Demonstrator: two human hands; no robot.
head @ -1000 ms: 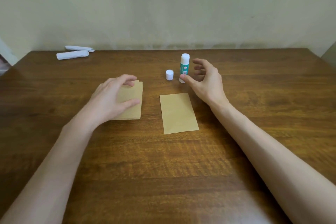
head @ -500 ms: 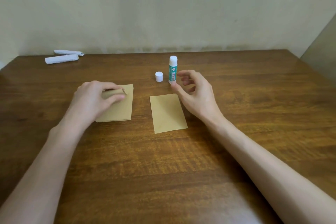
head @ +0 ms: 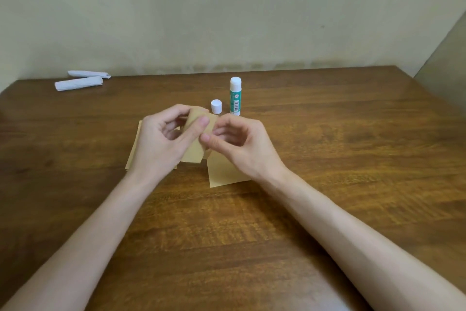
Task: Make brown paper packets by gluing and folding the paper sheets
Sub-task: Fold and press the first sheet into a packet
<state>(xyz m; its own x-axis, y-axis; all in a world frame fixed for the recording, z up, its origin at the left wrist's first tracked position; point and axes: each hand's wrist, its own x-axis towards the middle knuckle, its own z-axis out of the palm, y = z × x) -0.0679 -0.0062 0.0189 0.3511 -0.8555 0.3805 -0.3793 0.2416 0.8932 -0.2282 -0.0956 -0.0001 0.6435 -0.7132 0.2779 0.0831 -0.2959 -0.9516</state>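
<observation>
The left hand (head: 161, 145) has lifted one brown sheet (head: 195, 144) off the stack (head: 133, 155), and the right hand (head: 243, 150) has come over from the glue stick (head: 235, 95). Both hands, close together, now pinch the sheet above the worktop (head: 327, 159). The stack lies at 8 o'clock from it and the glue stick at 1 o'clock. I judge that a new packet begins.
</observation>
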